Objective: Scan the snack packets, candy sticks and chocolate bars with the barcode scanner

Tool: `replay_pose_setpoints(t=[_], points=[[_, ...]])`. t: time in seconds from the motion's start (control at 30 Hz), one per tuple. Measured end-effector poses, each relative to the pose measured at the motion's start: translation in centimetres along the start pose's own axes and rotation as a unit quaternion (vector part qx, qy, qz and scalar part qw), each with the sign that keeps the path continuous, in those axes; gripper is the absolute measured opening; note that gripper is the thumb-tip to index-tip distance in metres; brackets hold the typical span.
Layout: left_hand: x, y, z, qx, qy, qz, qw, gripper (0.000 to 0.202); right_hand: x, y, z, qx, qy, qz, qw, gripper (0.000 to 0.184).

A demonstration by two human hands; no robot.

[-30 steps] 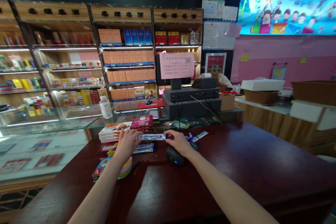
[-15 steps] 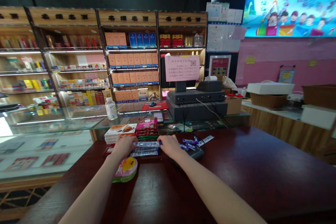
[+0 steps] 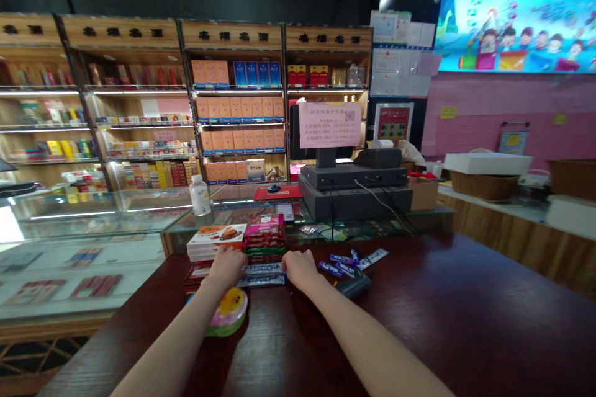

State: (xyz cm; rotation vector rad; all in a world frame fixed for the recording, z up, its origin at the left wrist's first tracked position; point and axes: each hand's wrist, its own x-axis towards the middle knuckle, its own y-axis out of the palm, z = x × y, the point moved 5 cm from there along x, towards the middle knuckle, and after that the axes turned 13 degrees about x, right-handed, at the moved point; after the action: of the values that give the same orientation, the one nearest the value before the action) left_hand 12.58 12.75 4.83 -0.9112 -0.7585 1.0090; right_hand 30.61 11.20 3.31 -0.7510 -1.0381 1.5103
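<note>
Fingers (image 3: 289, 262) of both hands curled downward, at opposite ends of a stack of foil-wrapped snack bars (image 3: 261, 275) on the dark wooden desk (image 3: 419, 316); any pinch is hidden. The long axis runs crosswise, left hand (image 3: 226, 267) and right hand (image 3: 298, 269) equally near.

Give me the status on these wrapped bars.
Done: a stack of silver-and-blue bars lies squared on the dark red counter. In hand: the left hand and right hand sit at its two ends. Left: loose purple-wrapped bars lie unstacked to the right.
</note>
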Motion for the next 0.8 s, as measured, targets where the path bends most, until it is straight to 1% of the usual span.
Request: replay_pose_setpoints(t=[0.27,0.4,0.57,0.8], points=[[0.6,0.1,-0.5,0.019,0.017,0.018,1.0,0.021,0.7,1.1,-0.1,-0.016,0.005,0.03,0.999,0.028],[0.8,0.5,-0.6,0.024,0.016,0.018,0.999,0.02,0.6,1.2,-0.3,-0.016,0.006,0.035,0.999,0.029],[1.0,0.9,-0.4,0.024,0.0,0.01,1.0,0.017,0.6,1.3,-0.4,-0.016,0.006,0.043,0.999,0.029],[0.8,0.9,0.0,0.012,-0.004,0.007,1.0,0.015,0.6,1.3,-0.4,-0.025,0.006,0.048,0.999,0.028]])
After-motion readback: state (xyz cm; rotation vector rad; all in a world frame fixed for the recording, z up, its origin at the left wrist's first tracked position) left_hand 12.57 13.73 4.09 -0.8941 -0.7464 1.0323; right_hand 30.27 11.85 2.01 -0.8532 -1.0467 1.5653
